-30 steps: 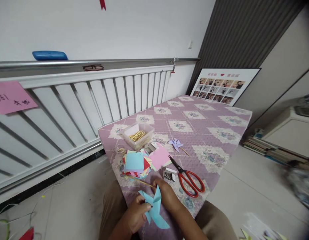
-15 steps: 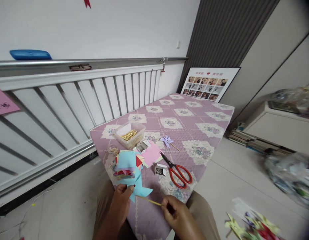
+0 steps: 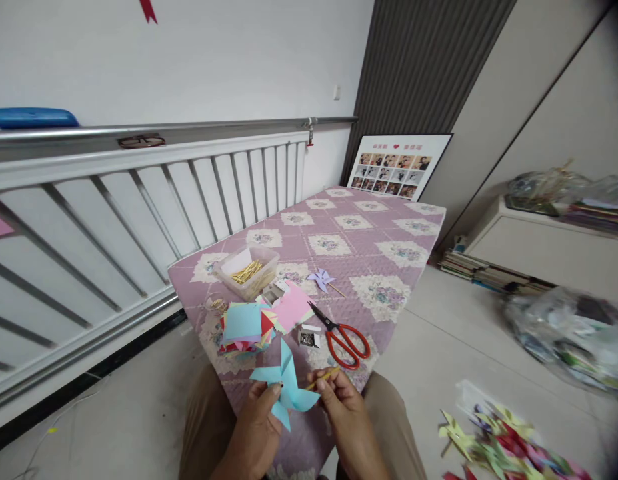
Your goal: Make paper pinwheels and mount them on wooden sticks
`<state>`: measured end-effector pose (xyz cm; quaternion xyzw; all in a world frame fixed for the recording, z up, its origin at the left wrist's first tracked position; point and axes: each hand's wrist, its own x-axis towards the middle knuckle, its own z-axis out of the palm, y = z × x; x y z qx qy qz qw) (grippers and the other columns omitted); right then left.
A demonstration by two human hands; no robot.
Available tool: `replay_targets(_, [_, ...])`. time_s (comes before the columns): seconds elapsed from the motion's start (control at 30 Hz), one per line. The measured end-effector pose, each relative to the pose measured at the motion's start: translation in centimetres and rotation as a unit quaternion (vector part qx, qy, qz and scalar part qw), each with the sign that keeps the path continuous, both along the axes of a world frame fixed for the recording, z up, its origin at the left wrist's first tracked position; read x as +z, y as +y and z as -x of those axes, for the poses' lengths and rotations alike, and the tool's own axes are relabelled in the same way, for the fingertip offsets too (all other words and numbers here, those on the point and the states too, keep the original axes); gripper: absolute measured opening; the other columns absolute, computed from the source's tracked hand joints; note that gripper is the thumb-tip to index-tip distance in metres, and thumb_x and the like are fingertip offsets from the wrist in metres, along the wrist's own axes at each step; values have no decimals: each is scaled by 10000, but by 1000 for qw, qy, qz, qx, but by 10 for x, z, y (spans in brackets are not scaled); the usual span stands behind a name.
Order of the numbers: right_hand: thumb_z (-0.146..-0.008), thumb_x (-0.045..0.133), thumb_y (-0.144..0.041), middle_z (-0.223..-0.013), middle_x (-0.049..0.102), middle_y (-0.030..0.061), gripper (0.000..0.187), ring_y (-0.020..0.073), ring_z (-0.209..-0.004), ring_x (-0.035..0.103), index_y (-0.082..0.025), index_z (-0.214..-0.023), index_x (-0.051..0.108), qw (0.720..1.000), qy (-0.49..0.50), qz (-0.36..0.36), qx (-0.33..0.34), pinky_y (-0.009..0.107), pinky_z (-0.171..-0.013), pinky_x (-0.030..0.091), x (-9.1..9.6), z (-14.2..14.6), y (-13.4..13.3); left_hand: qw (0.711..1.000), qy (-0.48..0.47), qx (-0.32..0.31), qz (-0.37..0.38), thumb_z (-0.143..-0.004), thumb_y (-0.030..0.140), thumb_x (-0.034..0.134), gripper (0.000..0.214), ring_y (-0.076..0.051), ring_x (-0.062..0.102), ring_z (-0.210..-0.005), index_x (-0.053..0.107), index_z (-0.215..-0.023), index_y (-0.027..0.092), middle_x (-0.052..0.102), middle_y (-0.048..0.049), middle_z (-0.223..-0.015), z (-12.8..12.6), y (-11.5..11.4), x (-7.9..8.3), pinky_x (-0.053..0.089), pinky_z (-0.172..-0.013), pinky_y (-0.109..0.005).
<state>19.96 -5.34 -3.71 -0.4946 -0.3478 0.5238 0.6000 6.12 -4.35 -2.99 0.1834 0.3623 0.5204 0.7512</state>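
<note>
My left hand [image 3: 257, 415] pinches the light-blue pinwheel [image 3: 289, 393] close to its centre, above the near end of the counter [image 3: 369, 225]. My right hand [image 3: 345, 407], fingers closed, grips a thin stick [image 3: 313, 385] just to the right; I can't tell whether it touches the pinwheel. Farther off, red-handled scissors [image 3: 333, 328] lie to the right, a paper stack [image 3: 243, 323] to the left.
</note>
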Motion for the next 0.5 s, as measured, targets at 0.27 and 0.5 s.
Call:
replay_targets(0.27, [-713,684,-530,-633,583,-25,336,126,-534,509,-220,-788,579,997,15,57,-41,222,-496,404,18,-16,-6,998,50,19,27,-638,268,738,136,-170,595,-706,644,-728,226,675,8,-738,12,7,-1,446,-747,-303])
replay_targets(0.5, [-764,626,-547,-584,492,-65,352,58,-407,339,-210,-720,533,995,50,86,7,162,-359,265,22,-2,-15,1000,11,-20,-12,-574,315,770,221,-193,613,-775,632,-723,228,688,6,-763,4,18,13,460,-776,-325])
